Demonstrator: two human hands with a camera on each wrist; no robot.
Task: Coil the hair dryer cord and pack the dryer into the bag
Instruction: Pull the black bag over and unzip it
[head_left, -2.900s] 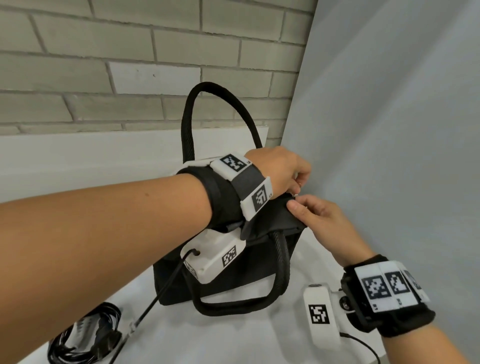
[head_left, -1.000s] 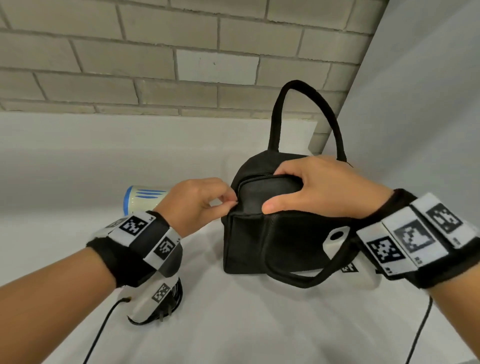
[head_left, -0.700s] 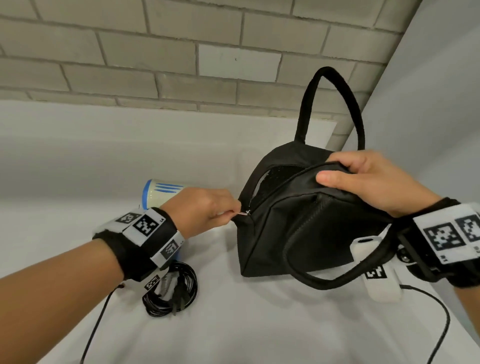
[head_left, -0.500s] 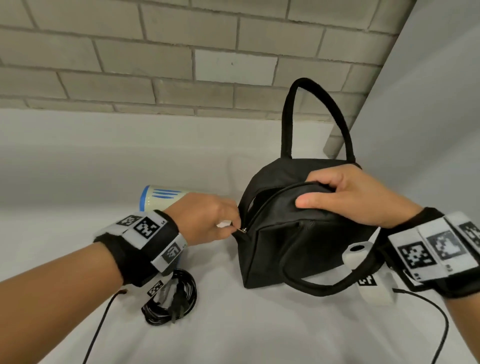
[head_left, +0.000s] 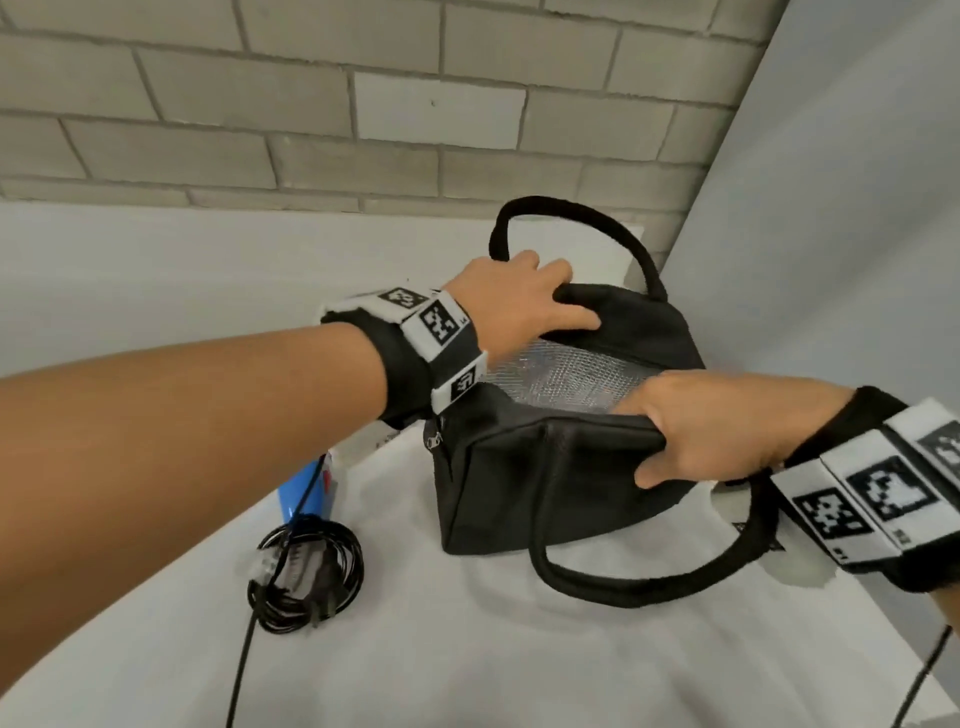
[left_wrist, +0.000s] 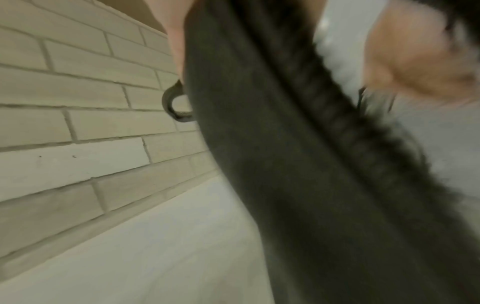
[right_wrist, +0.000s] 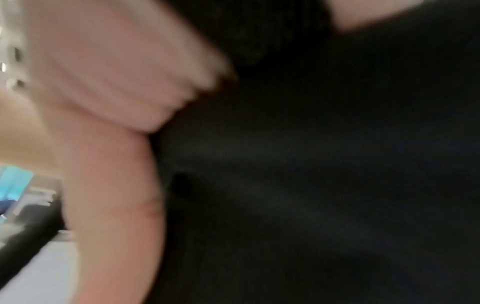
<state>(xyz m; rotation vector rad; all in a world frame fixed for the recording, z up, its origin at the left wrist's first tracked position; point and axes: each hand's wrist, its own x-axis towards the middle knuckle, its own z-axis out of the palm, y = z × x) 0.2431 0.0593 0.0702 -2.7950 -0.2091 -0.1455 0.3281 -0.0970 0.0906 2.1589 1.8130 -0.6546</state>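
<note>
A black bag (head_left: 524, 493) stands on the white table with its zip undone and its silver lining (head_left: 571, 374) showing. My left hand (head_left: 524, 301) grips the far edge of the opening. My right hand (head_left: 711, 436) grips the near edge, thumb outside and fingers curled inside. The two edges are held apart. The coiled black cord (head_left: 306, 571) with its plug lies on the table left of the bag. The dryer's blue body (head_left: 301, 488) shows just behind the coil, mostly hidden by my left forearm. Both wrist views are blurred, filled by black bag fabric (left_wrist: 285, 164) (right_wrist: 311, 164).
A brick wall (head_left: 311, 114) runs along the back, and a grey panel (head_left: 831, 234) stands to the right close behind the bag. One bag handle (head_left: 576, 228) stands up at the back, the other (head_left: 639, 587) droops onto the table in front. Thin wrist-camera cables trail over the table.
My left hand has let go of the zip pull at the bag's left end and moved up to the far edge. The opening is now spread wide, showing the lining.
</note>
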